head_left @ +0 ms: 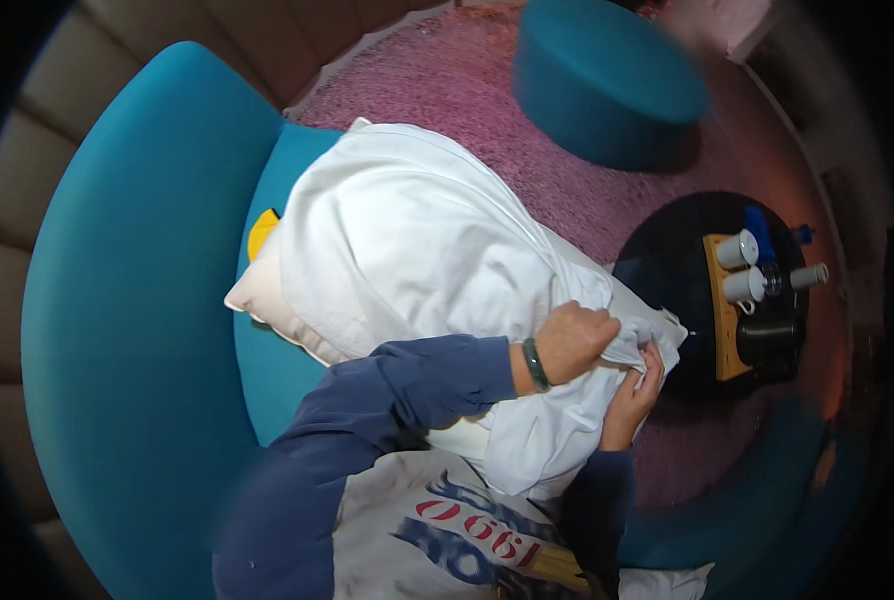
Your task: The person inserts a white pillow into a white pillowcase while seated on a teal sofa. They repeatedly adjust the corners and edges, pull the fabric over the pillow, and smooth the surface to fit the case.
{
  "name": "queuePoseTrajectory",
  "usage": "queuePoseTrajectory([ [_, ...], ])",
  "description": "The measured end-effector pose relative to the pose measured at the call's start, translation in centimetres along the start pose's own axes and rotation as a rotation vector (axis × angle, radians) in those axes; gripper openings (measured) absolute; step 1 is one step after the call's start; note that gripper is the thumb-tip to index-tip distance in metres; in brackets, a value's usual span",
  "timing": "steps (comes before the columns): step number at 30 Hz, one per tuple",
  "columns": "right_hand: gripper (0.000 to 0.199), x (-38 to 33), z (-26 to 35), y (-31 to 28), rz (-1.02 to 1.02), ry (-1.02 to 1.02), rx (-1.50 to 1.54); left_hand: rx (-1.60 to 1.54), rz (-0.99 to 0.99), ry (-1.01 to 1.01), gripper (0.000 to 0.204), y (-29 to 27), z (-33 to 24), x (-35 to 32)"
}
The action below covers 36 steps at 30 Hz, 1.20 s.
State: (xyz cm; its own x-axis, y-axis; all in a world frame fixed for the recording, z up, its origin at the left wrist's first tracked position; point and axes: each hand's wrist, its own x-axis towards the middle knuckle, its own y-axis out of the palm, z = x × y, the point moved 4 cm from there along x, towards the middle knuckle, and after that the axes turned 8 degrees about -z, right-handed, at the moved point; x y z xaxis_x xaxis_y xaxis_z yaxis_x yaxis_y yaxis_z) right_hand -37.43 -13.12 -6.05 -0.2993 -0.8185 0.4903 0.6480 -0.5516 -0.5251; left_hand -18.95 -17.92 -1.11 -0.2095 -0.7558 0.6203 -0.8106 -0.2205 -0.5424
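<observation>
A big white pillow (407, 250) lies on the seat of a blue chair (137, 300), and a white pillowcase (557, 430) is bunched around its end at about four o'clock. The left hand (575, 340), with a green band on its wrist, is a closed fist, its grip clamped on a fold of the pillowcase. The right hand (635, 395) is just below it at five o'clock, fingers curled tight on the cloth edge too. Both hands are close together, almost touching. A bit of yellow (261, 232) peeks out from behind the pillow at nine o'clock. Off at three o'clock stands a small round dark desk (667, 270) with a wooden tray (719, 310), two white cups (739, 268) and a blue bottle (759, 228). A round blue stool (607, 80) sits on the pink rug (467, 80) at one o'clock. I think the cloth could slip out of the fists if it is pulled hard, since it is so bunched up. The pillow could also slide off the chair, because only one end is held. A big swing might knock the cups nearby.
</observation>
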Motion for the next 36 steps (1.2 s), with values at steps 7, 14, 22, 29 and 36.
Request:
queuePoseTrajectory([
  [7,0.035,-0.8,0.8,-2.2,-0.008,0.207,0.236,-0.014,0.113,-0.064,0.029,-2.4,-2.3,-0.8],
  [14,0.045,-3.5,3.0,-4.2,0.218,0.335,0.402,-0.171,0.099,-0.02,0.03,-4.4,-4.4,-2.1],
  [22,0.03,-3.3,5.8,-6.6,0.202,0.059,0.15,-0.11,0.139,0.053,0.042,-5.1,-6.2,-2.5],
  [29,0.027,-3.7,6.1,-8.2,0.064,0.226,0.478,0.063,0.34,0.127,0.046,-4.0,-7.5,-1.8],
  [36,0.036,-3.7,7.3,-8.2,0.256,0.271,0.397,-0.206,0.175,0.071,0.036,-3.0,-7.5,0.1],
])
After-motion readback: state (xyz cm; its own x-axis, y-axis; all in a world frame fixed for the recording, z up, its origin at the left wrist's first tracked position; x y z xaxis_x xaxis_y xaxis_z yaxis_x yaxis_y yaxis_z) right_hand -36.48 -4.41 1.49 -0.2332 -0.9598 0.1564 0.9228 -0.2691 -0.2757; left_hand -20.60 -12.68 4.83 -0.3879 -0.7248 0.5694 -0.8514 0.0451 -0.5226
